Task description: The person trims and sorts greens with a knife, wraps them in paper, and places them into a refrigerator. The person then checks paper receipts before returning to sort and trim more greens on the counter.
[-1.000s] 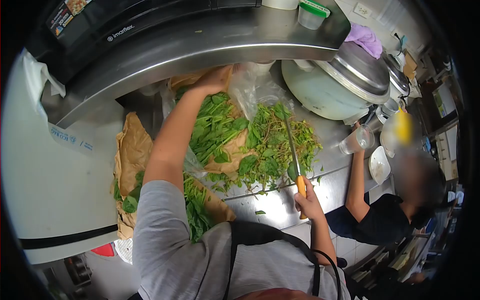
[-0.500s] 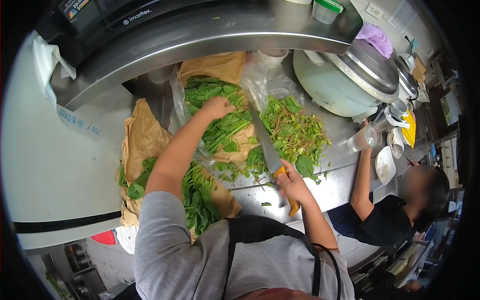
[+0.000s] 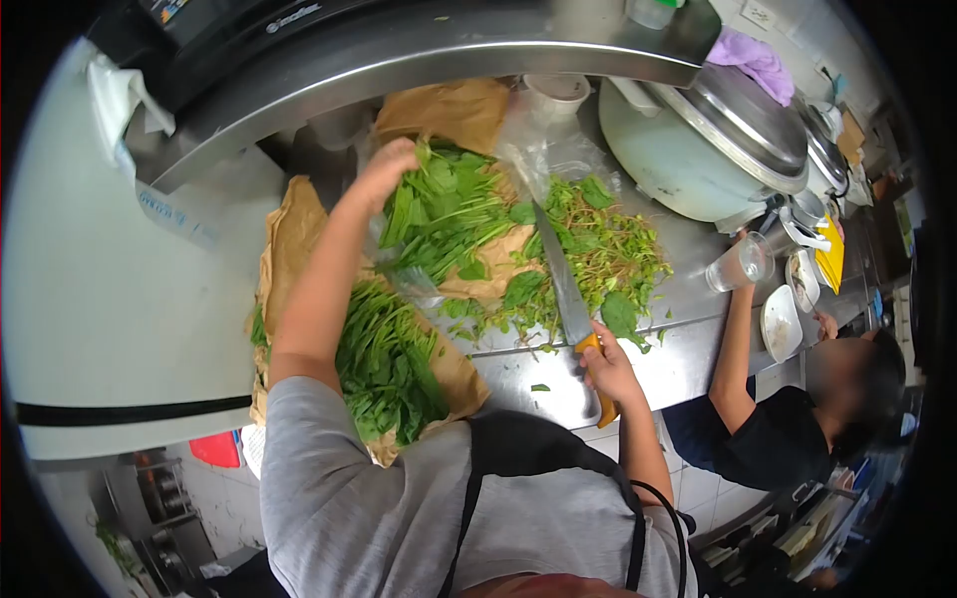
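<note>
My right hand (image 3: 610,371) is wrapped round the yellow handle of a large knife (image 3: 564,279). Its broad blade points away from me, over the trimmed stems. At the far left edge of a pile of leafy greens (image 3: 454,189), my left hand (image 3: 387,171) has its fingers closed on some leaves; part of its grip is hidden. Brown paper (image 3: 498,261) and clear plastic lie under that pile. To the right of the blade spreads a heap of cut stems and roots (image 3: 613,244). More leafy greens (image 3: 384,369) rest on brown paper near my left forearm.
A metal shelf (image 3: 449,75) overhangs the counter's back. A large lidded pot (image 3: 688,149) stands at the right rear. Beside it a co-worker (image 3: 768,429) in dark clothes reaches an arm to a clear glass (image 3: 740,262), near white bowls (image 3: 781,326).
My left hand has moved from the middle of the greens to their far left edge, and leaves there look lifted. The knife stays in my right hand; the whole view has shifted slightly.
</note>
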Motion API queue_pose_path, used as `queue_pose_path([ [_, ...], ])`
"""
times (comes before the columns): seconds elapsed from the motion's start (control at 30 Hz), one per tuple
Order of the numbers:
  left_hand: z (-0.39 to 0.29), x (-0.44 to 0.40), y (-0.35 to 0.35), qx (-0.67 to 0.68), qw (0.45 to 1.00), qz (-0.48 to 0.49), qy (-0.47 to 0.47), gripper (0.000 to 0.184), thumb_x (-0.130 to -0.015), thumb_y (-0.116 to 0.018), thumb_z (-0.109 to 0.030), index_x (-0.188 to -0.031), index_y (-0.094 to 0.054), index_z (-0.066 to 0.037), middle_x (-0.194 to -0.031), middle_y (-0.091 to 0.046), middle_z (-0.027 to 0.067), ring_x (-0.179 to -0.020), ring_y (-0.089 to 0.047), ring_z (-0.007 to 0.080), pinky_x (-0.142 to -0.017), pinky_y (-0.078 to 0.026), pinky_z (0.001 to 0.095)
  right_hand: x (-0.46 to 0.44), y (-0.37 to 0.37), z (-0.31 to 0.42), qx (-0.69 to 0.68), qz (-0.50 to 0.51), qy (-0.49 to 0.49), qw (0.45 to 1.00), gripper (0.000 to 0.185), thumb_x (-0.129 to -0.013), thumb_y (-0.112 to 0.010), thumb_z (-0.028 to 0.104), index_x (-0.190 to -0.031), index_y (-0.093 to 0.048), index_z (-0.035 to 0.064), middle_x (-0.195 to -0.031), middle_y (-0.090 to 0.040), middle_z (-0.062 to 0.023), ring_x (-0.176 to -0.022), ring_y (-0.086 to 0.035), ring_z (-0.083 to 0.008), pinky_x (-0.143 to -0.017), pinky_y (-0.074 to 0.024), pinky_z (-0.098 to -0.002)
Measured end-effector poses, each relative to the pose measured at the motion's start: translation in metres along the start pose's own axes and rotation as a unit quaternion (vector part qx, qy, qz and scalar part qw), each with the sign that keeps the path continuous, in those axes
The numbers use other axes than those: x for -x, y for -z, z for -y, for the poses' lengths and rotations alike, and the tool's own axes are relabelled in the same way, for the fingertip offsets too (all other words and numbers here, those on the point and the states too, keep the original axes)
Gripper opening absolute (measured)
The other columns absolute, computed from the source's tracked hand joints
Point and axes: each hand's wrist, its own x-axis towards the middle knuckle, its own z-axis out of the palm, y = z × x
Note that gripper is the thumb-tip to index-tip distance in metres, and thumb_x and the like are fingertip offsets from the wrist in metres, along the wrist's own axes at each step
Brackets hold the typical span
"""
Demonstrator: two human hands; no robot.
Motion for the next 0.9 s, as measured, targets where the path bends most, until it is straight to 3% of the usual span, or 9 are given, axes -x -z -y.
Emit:
queue_pose_path([
  [0.17, -0.032, 0.034, 0.042, 0.310, 0.949, -0.029, -0.038, 0.023, -0.079, -0.048, -0.015, -0.090, -0.058, 0.002, -0.087, -0.060, 0.0109, -0.082, -0.058, 0.0206, -0.075, -0.046, 0.0315, -0.003, -0.007, -0.009, -0.013, -0.014, -0.004, 1.000, 0.048, -0.088, -0.044, 0.010, -0.133, -0.026, 0.0093, -0.073, -0.050, -0.0046, -0.047, -0.045, -0.0086, -0.042, -0.0394, -0.0219],
  [0.23, -0.049, 0.046, 0.041, 0.308, 0.927, -0.168, -0.133, 0.021, -0.084, -0.046, -0.016, -0.095, -0.055, -0.001, -0.078, -0.059, 0.0098, -0.073, -0.057, 0.0218, -0.072, -0.047, 0.0344, -0.003, -0.008, -0.010, -0.009, -0.016, 0.003, 1.000, 0.048, -0.088, -0.044, 0.010, -0.133, -0.026, 0.0096, -0.074, -0.049, -0.0047, -0.047, -0.045, -0.0085, -0.042, -0.0392, -0.0216],
  [0.33, -0.080, 0.070, 0.050, 0.299, 0.913, -0.219, -0.173, 0.013, -0.083, -0.049, -0.011, -0.093, -0.052, -0.003, -0.073, -0.054, 0.0071, -0.066, -0.054, 0.0189, -0.064, -0.047, 0.0327, -0.001, -0.008, -0.011, -0.011, -0.006, 0.011, 1.000, 0.049, -0.088, -0.044, 0.010, -0.133, -0.026, 0.0097, -0.074, -0.049, -0.0046, -0.046, -0.044, -0.0084, -0.041, -0.0387, -0.0214],
  [0.47, -0.082, 0.085, 0.064, 0.300, 0.915, -0.206, -0.175, 0.009, -0.081, -0.053, -0.006, -0.089, -0.049, -0.003, -0.074, -0.051, 0.0061, -0.061, -0.050, 0.0161, -0.057, -0.045, 0.0303, 0.005, -0.008, -0.014, -0.004, -0.015, 0.012, 1.000, 0.049, -0.088, -0.044, 0.010, -0.133, -0.026, 0.0092, -0.073, -0.050, -0.0043, -0.046, -0.044, -0.0084, -0.042, -0.0389, -0.0215],
  [0.6, -0.070, 0.091, 0.054, 0.283, 0.935, -0.199, -0.084, 0.009, -0.079, -0.051, -0.002, -0.088, -0.048, -0.003, -0.080, -0.054, 0.0084, -0.065, -0.052, 0.0162, -0.056, -0.046, 0.0266, 0.010, -0.010, -0.016, -0.013, -0.016, 0.023, 1.000, 0.049, -0.087, -0.045, 0.009, -0.133, -0.027, 0.0080, -0.073, -0.050, -0.0041, -0.047, -0.044, -0.0084, -0.043, -0.0389, -0.0214],
  [0.7, -0.060, 0.087, 0.021, 0.258, 0.963, -0.068, -0.027, 0.011, -0.077, -0.053, -0.002, -0.086, -0.048, -0.003, -0.080, -0.056, 0.0095, -0.069, -0.056, 0.0165, -0.056, -0.046, 0.0269, 0.018, -0.011, -0.016, -0.021, -0.026, 0.039, 0.999, 0.049, -0.086, -0.045, 0.008, -0.132, -0.028, 0.0075, -0.073, -0.051, -0.0040, -0.048, -0.045, -0.0085, -0.043, -0.0394, -0.0215],
  [0.77, -0.065, 0.081, -0.015, 0.119, 0.992, 0.021, 0.018, 0.014, -0.075, -0.057, -0.004, -0.085, -0.049, -0.004, -0.076, -0.058, 0.0093, -0.070, -0.059, 0.0171, -0.055, -0.046, 0.0274, 0.023, -0.007, -0.013, -0.027, -0.027, 0.066, 0.997, 0.049, -0.086, -0.043, 0.008, -0.132, -0.028, 0.0081, -0.074, -0.051, -0.0043, -0.048, -0.045, -0.0087, -0.043, -0.0404, -0.0218],
  [0.83, -0.061, 0.071, -0.060, 0.001, 0.996, 0.091, 0.017, 0.022, -0.067, -0.061, -0.007, -0.086, -0.049, -0.003, -0.075, -0.060, 0.0083, -0.065, -0.059, 0.0166, -0.064, -0.044, 0.0255, 0.030, -0.001, -0.008, -0.027, -0.050, 0.082, 0.995, 0.048, -0.085, -0.045, 0.008, -0.131, -0.030, 0.0065, -0.073, -0.050, -0.0038, -0.049, -0.045, -0.0082, -0.045, -0.0402, -0.0213],
  [0.9, -0.048, 0.063, -0.114, -0.041, 0.990, 0.132, -0.008, 0.044, -0.064, -0.064, -0.010, -0.104, -0.050, 0.005, -0.089, -0.060, 0.0117, -0.070, -0.058, 0.0147, -0.075, -0.044, 0.0312, 0.039, 0.006, 0.000, -0.034, -0.075, 0.086, 0.993, 0.048, -0.084, -0.047, 0.008, -0.130, -0.033, 0.0059, -0.073, -0.049, -0.0025, -0.050, -0.045, -0.0074, -0.046, -0.0390, -0.0208],
])
